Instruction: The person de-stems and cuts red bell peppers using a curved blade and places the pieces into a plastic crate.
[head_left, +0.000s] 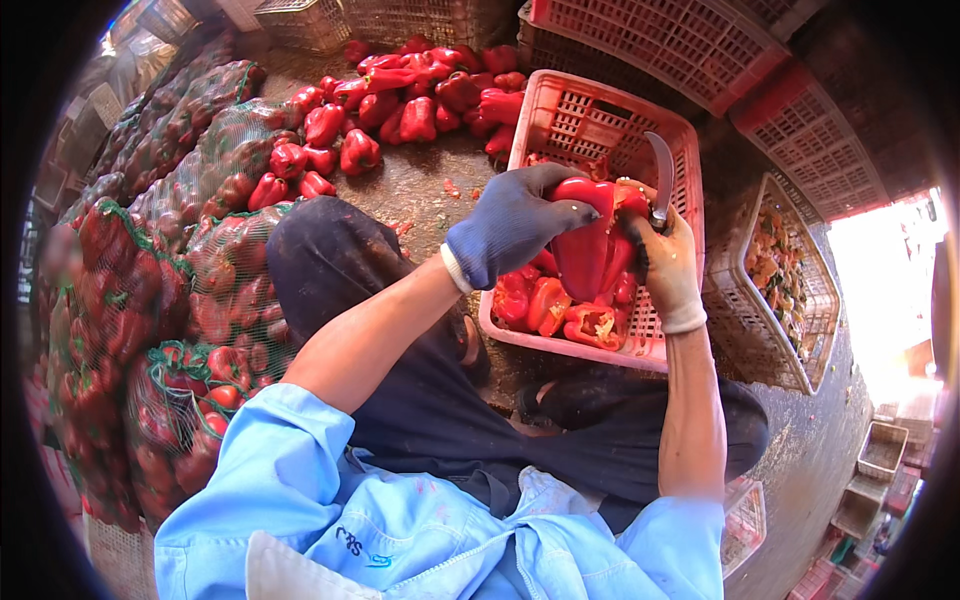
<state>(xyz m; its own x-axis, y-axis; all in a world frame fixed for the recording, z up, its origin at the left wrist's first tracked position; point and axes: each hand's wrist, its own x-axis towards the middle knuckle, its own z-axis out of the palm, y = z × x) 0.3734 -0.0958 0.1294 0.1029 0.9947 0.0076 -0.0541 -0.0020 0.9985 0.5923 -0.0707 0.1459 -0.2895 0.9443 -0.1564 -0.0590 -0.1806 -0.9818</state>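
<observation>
My left hand (517, 221), in a blue knit glove, grips a red bell pepper (581, 255) from its left side. My right hand (664, 251), in a stained pale glove with dark fingertips, holds a small curved knife (662, 169) with its blade pointing up. The right fingers also press against the pepper's right side, where its top looks cut open. Both hands are over a pink plastic crate (585, 351). Cored red pepper pieces (551, 306) lie inside it, below the held pepper. The far part of the crate holds some red scraps, partly hidden by the hands.
Whole red peppers (416, 94) are heaped on the wet floor ahead. Green mesh sacks of peppers (112, 300) crowd the left. A crate of cores and trimmings (776, 274) stands at the right. Stacked red crates (667, 45) form a barrier behind the pink crate.
</observation>
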